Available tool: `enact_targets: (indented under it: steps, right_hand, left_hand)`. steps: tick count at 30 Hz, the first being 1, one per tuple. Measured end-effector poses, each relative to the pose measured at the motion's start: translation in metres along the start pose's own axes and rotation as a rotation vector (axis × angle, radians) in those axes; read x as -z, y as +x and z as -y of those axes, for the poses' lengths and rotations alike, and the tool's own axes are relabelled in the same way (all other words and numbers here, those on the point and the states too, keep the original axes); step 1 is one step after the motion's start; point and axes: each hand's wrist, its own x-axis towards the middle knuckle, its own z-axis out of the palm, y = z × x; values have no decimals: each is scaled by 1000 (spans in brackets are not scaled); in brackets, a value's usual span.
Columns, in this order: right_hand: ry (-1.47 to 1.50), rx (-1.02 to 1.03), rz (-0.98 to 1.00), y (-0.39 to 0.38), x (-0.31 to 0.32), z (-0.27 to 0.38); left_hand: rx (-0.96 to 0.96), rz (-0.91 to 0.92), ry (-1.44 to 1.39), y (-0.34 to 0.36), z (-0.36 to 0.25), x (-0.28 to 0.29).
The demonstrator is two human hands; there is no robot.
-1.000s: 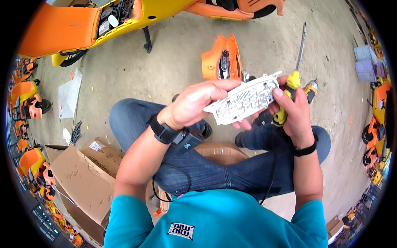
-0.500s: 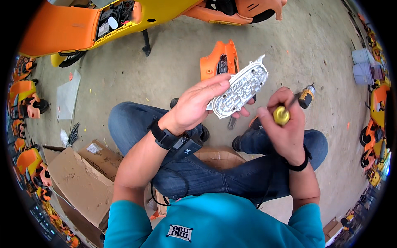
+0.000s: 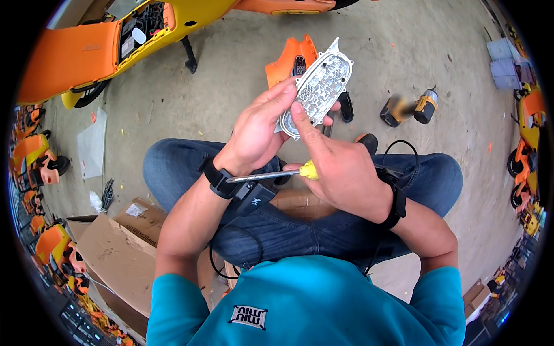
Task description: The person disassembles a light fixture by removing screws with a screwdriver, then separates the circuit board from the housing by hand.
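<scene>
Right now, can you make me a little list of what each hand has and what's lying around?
left hand: holds the silver lamp reflector up
right hand: grips a yellow-handled screwdriver, one finger touching the reflector
behind the reflector: orange plastic cover on the floor
floor, right side: cordless drill
lower left: cardboard boxes

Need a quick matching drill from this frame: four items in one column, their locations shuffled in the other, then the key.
1. silver lamp panel
2. screwdriver
3. cordless drill
4. cardboard box

A. on the floor, far right of the knees
B. held in the left hand, fingertip of the right hand on it
C. on the floor by the left thigh
D. tucked in the right hand, shaft pointing left

Pairs: 1-B, 2-D, 3-A, 4-C
</scene>
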Motion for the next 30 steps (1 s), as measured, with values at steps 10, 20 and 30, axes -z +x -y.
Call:
enact_targets:
  steps: [10,20,30]
  right_hand:
    - [-102,-11,-65,5,-1,0]
    - [-86,-58,93,0,-3,4]
    - [-120,-11,18,1,-2,1]
  left_hand:
    - [-24,-39,-103,3,0,-3]
    - [-64,-5,-117,5,2,1]
    - [-83,0,-108,6,-1,2]
